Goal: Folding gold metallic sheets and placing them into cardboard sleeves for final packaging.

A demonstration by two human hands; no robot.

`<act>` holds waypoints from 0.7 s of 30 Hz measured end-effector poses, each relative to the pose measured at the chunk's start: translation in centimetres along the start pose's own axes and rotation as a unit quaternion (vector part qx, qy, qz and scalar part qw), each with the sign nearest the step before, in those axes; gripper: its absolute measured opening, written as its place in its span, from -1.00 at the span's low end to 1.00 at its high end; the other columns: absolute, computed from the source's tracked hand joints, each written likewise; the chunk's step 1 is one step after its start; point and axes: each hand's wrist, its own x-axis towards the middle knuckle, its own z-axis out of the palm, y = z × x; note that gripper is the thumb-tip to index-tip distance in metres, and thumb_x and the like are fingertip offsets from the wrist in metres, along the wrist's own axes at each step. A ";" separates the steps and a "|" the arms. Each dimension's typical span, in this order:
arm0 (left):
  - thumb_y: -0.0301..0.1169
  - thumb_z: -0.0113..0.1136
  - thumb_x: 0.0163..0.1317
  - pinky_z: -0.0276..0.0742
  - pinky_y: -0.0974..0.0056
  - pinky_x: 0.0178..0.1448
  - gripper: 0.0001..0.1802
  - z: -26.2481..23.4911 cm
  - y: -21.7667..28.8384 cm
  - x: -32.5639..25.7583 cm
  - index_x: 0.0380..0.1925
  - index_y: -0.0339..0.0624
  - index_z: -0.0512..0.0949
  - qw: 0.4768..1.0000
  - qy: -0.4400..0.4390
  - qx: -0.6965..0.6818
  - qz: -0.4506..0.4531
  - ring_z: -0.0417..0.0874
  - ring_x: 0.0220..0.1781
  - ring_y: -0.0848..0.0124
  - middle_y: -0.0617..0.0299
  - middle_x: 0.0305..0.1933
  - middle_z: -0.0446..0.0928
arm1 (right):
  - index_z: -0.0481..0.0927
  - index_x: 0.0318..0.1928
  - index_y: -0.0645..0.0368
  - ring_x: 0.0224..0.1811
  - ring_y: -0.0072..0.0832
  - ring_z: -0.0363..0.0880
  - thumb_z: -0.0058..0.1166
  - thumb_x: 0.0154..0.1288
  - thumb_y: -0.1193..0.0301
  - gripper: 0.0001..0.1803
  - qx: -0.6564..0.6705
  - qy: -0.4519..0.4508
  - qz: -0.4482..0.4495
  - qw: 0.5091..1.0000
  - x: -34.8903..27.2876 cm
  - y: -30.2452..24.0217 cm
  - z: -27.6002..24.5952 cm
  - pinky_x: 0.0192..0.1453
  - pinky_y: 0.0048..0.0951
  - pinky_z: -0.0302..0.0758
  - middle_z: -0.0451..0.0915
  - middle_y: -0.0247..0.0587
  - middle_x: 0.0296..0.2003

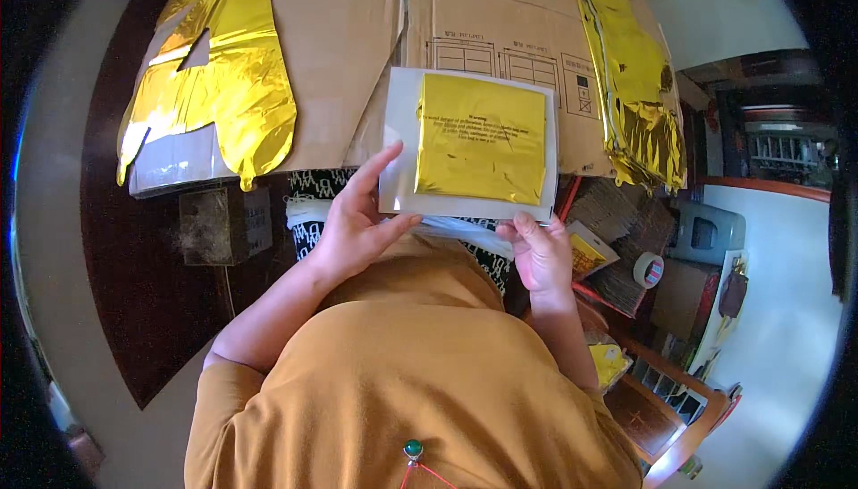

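Note:
A flat plastic packet (399,131) with folded gold foil (483,163) inside is held up before me, over the near edge of the cardboard. My right hand (543,261) pinches its lower right corner between thumb and fingers. At the lower left corner is my left hand (353,234), its fingers spread, index pointing up along the packet's left edge and thumb by the bottom edge. Dark print runs across the packet's front. To the left, a flat gold foil balloon (255,105) with a triangular cut-out drapes over the cardboard (344,51).
More gold foil (630,69) hangs over the cardboard's right side. Low on the right are stacked cardboard (626,216), a tape roll (648,269), a grey-blue plastic stool (706,231) and a wooden chair (648,413). A brown box (223,225) stands beneath at left.

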 end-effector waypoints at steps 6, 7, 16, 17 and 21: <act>-0.71 0.35 0.19 0.31 0.32 0.48 -0.22 -0.2 -1.3 -0.1 0.42 -0.31 0.30 0.998 -0.012 0.024 -0.053 0.41 0.42 0.45 0.14 0.43 0.41 | 0.65 -0.03 0.21 -0.16 -0.43 0.70 0.28 0.36 0.41 -0.77 0.004 0.039 -0.015 0.999 0.2 0.6 0.2 -0.02 -0.33 0.68 0.72 -0.19 -0.14; -0.72 0.35 0.19 0.37 0.32 0.43 -0.22 -0.1 -1.4 -0.1 0.42 -0.30 0.29 0.998 -0.005 0.042 -0.040 0.46 0.36 0.46 0.13 0.38 0.45 | 0.65 -0.03 0.22 -0.19 -0.43 0.71 0.29 0.35 0.41 -0.76 0.005 0.045 -0.021 0.999 0.3 0.4 0.8 -0.04 -0.33 0.68 0.73 -0.18 -0.16; 0.12 0.46 0.05 0.64 0.03 -0.09 -0.01 0.1 5.8 2.7 0.43 -0.03 0.32 0.787 -0.032 0.607 -0.107 0.73 -0.12 0.07 -0.10 -0.05 0.64 | 0.63 -0.09 0.33 -0.30 -0.45 0.72 0.28 0.36 0.43 -0.77 -0.156 0.101 -0.037 0.982 2.1 -0.6 1.4 -0.12 -0.39 0.68 0.73 -0.10 -0.23; 0.09 0.49 0.01 0.58 -0.03 0.02 0.00 0.4 5.9 3.1 0.43 -0.02 0.33 0.779 -0.031 0.627 0.000 0.67 0.00 0.05 -0.10 0.04 0.60 | 0.63 -0.09 0.33 -0.30 -0.46 0.72 0.27 0.36 0.44 -0.78 -0.161 0.104 -0.040 0.981 2.4 -0.8 1.7 -0.12 -0.41 0.67 0.73 -0.10 -0.23; -0.09 0.52 -0.06 0.15 -0.21 0.53 -0.03 0.5 2.4 5.5 0.41 0.03 0.36 0.755 -0.076 0.577 0.302 0.24 0.54 -0.03 -0.02 0.46 0.31 | 0.64 -0.02 0.33 -0.26 -0.48 0.72 0.21 0.37 0.55 -0.79 -0.184 0.098 -0.085 0.974 3.3 -0.2 1.9 -0.17 -0.45 0.68 0.74 -0.16 -0.21</act>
